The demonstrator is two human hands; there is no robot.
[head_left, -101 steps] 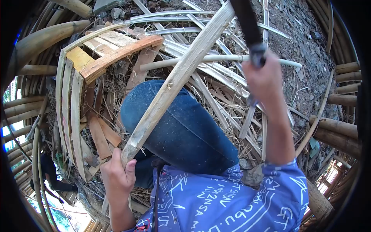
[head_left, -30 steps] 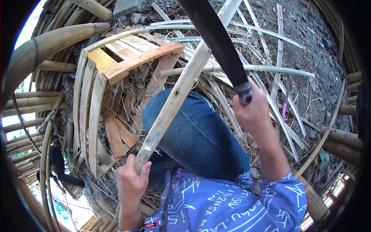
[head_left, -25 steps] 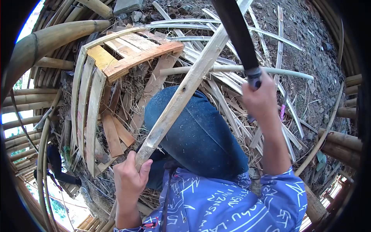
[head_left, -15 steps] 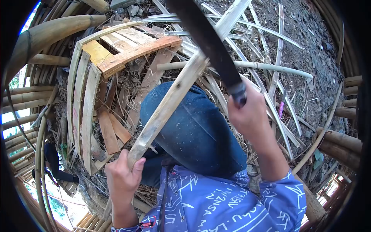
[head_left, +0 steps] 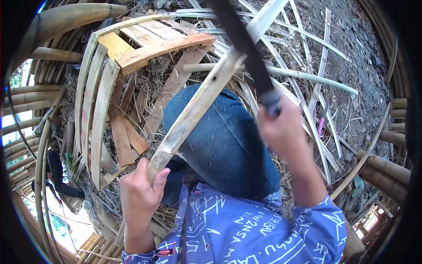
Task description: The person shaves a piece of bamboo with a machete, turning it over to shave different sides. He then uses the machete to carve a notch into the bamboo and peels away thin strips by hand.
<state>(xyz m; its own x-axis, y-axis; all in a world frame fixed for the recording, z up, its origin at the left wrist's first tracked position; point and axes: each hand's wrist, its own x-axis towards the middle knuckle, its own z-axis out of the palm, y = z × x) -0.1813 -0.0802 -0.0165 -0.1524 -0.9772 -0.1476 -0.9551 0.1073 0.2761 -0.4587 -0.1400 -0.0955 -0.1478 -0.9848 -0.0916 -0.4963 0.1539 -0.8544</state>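
Note:
My left hand (head_left: 145, 189) is wrapped round the lower end of a long split wooden strip (head_left: 198, 103), which slants up to the right across my bent knee (head_left: 215, 136). In my right hand (head_left: 281, 127), slightly blurred, is the handle of a large dark-bladed knife (head_left: 246, 48). The blade points up and left and crosses over the upper part of the strip. Where blade and wood overlap, I cannot tell whether they touch.
A slatted wooden crate (head_left: 162, 48) stands at the upper left. Pale split strips (head_left: 323, 57) and shavings litter the ground. Bamboo poles (head_left: 30, 94) line the left side, with a person in dark clothes (head_left: 57, 176) beyond. More poles (head_left: 387, 167) are at the right.
The knife blade has tilted slightly and shifted right over the strip. The view has moved a little, and both hands keep their hold.

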